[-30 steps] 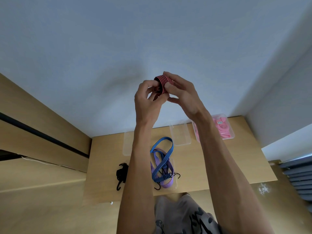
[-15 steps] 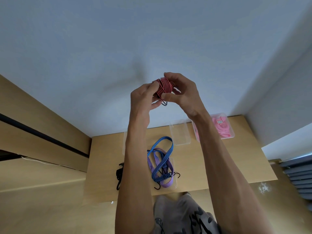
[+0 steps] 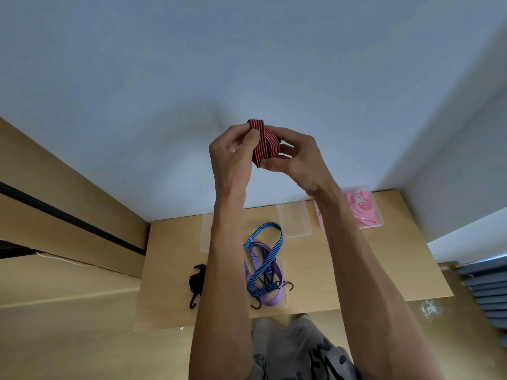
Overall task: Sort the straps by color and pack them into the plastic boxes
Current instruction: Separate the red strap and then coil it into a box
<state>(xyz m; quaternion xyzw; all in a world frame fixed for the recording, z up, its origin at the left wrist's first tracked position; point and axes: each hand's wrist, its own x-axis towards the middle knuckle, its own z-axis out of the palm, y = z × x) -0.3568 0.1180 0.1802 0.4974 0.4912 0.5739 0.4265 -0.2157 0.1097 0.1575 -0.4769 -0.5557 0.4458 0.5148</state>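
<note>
While we raise both arms above the table, left hand and right hand pinch one coiled red strap, fingers curled.

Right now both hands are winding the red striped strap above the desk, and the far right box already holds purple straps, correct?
Not quite: in the head view the far right box holds pink straps. Both the left hand and right hand do hold the red striped strap.
</note>
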